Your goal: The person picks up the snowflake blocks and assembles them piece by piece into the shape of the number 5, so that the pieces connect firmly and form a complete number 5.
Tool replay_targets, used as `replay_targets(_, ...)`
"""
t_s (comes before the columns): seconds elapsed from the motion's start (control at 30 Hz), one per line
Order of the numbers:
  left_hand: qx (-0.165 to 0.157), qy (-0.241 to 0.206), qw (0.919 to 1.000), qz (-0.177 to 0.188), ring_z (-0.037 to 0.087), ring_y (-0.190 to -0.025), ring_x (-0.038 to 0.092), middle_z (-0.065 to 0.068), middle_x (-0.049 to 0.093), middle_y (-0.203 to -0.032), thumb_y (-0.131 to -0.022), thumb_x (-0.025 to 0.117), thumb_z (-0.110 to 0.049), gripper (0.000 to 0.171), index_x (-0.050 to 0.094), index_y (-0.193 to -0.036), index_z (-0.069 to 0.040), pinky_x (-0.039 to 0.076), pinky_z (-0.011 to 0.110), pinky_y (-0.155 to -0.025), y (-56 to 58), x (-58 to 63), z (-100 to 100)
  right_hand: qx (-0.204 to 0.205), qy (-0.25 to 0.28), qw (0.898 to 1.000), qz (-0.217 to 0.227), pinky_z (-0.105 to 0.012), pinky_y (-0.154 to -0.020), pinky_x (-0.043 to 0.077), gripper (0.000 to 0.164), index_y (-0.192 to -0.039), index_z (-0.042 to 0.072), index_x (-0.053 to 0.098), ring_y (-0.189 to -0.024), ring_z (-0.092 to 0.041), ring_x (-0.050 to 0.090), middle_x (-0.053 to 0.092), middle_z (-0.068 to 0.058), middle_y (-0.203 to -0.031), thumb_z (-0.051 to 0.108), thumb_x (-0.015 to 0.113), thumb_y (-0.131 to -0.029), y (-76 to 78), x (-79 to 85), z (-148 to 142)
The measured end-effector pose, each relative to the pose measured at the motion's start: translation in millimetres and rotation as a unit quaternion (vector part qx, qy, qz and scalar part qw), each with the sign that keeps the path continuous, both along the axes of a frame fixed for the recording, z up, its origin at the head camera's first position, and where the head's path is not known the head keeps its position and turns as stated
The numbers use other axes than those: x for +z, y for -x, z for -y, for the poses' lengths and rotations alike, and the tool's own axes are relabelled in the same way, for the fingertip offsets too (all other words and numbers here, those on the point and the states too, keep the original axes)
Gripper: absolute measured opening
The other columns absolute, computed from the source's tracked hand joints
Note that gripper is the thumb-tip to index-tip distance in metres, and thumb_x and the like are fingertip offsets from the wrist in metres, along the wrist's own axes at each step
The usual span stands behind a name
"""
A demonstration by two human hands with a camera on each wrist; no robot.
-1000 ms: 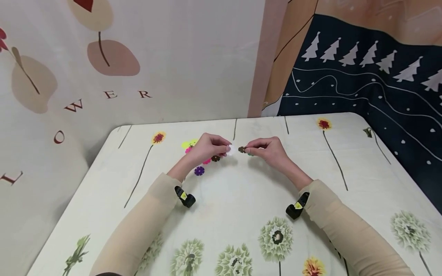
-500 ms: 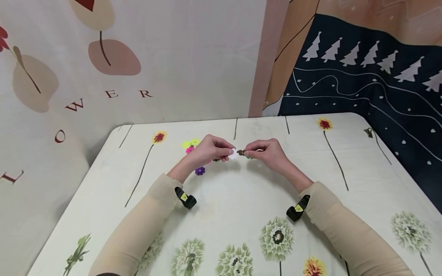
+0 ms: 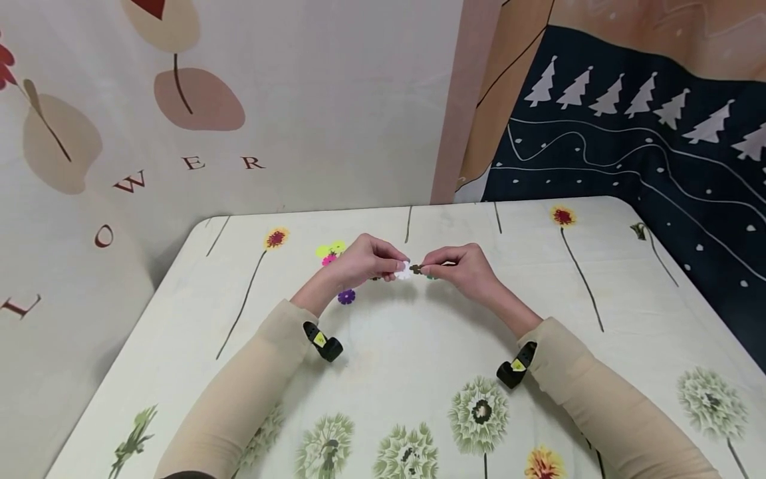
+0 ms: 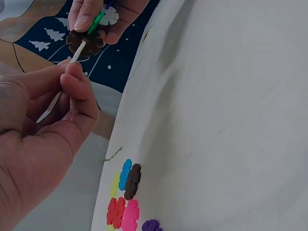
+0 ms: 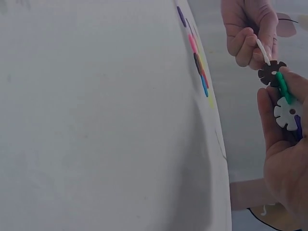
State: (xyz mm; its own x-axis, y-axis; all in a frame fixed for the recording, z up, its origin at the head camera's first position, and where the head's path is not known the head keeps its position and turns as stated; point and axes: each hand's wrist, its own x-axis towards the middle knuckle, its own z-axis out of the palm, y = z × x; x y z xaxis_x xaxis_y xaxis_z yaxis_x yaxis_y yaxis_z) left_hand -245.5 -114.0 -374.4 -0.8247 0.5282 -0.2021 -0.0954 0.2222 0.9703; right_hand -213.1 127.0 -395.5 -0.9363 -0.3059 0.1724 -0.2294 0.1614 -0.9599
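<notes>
My left hand (image 3: pixel 368 258) pinches a white notched plastic disc (image 4: pixel 78 52), seen edge-on in the left wrist view. Opposite it, my right hand (image 3: pixel 461 263) holds a short chain of interlocking flower-shaped discs. A brown disc (image 5: pixel 267 74) leads the chain, followed by a green disc (image 5: pixel 282 85), another white disc (image 5: pixel 285 115) and a purple disc (image 5: pixel 298 126) partly hidden by the palm. The left hand's white disc meets the brown disc's rim, roughly crosswise to it. Both hands are raised over the far middle of the table.
Loose discs lie on the table beside the left hand: purple (image 3: pixel 346 297), pink (image 4: pixel 130 215), red (image 4: pixel 115 211), brown (image 4: pixel 133 182), blue (image 4: pixel 125 174) and yellow (image 3: pixel 338 246). A flower-print cloth (image 3: pixel 407 372) covers the table. Behind it hangs a printed curtain (image 3: pixel 335 100).
The hands have drawn together, bringing the white disc and the brown disc from apart to meeting. The brown disc has turned from face-on to nearly edge-on in the head view.
</notes>
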Motion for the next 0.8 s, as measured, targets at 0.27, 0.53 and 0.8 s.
replay_targets(0.27,-0.009,-0.012,0.9996,0.025,0.017,-0.067,0.060,0.019,0.071,-0.094,-0.094,0.068,0.007,0.015,0.073,-0.107,0.012,0.054,0.023,-0.063,0.3,6.3,0,0.008,-0.001,1.000,-0.008,-0.026,-0.075,0.059,0.010,-0.094,-0.006,0.079,-0.083,-0.011,0.070,0.076,-0.014,-0.096,-0.001,0.082,-0.085,-2.8,5.6,0)
replay_targets(0.53,-0.017,-0.011,0.9994,0.030,0.016,-0.065,0.059,0.024,0.069,-0.094,-0.094,0.067,0.007,0.014,0.072,-0.106,0.014,0.052,0.023,-0.061,1.3,9.1,-3,-0.001,-0.009,1.000,-0.012,-0.024,-0.074,0.059,0.013,-0.096,-0.005,0.079,-0.081,-0.011,0.071,0.076,-0.014,-0.095,0.000,0.083,-0.084,-4.6,5.1,1)
replay_targets(0.8,0.011,-0.023,0.9986,0.047,0.015,-0.064,0.057,0.019,0.068,-0.095,-0.096,0.068,0.003,0.016,0.073,-0.109,0.010,0.047,0.023,-0.060,1.6,12.2,-8,-0.027,-0.001,0.999,-0.038,-0.022,-0.072,0.057,0.012,-0.096,-0.004,0.080,-0.083,-0.010,0.070,0.076,-0.015,-0.094,0.001,0.083,-0.085,-5.5,6.0,2)
